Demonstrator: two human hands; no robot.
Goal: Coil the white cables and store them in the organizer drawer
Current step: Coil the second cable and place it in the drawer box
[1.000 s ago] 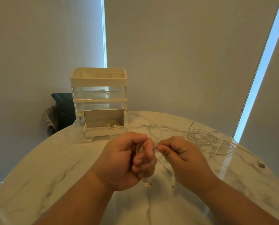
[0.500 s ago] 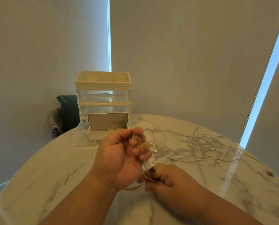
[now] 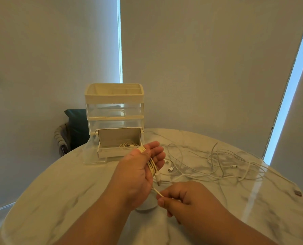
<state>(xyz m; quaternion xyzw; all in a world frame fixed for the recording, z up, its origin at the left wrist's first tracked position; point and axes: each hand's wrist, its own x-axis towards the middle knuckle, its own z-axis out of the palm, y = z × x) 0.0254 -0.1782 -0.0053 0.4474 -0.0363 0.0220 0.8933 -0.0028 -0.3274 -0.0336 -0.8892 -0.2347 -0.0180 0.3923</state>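
My left hand (image 3: 134, 175) is held above the table with its fingers stretched out, and a white cable coil (image 3: 151, 165) is wound round the hand in several loops. The coil's USB plug (image 3: 158, 179) hangs at the palm's edge. Lower right, my right hand (image 3: 184, 200) pinches the cable's free strand (image 3: 157, 191) just below the coil. The cream and clear organizer (image 3: 114, 96) stands behind, with its bottom drawer (image 3: 111, 153) pulled open. A coiled cable (image 3: 127, 145) lies inside that drawer.
Loose white cables (image 3: 217, 167) sprawl tangled over the right half of the round marble table (image 3: 58, 191), and one plug (image 3: 298, 192) lies near the right edge. A dark-cushioned chair (image 3: 74, 129) stands behind the table at the left.
My left hand has opened from a fist into stretched fingers and risen toward the drawer, showing the coil. My right hand has dropped lower and now pulls the strand downward.
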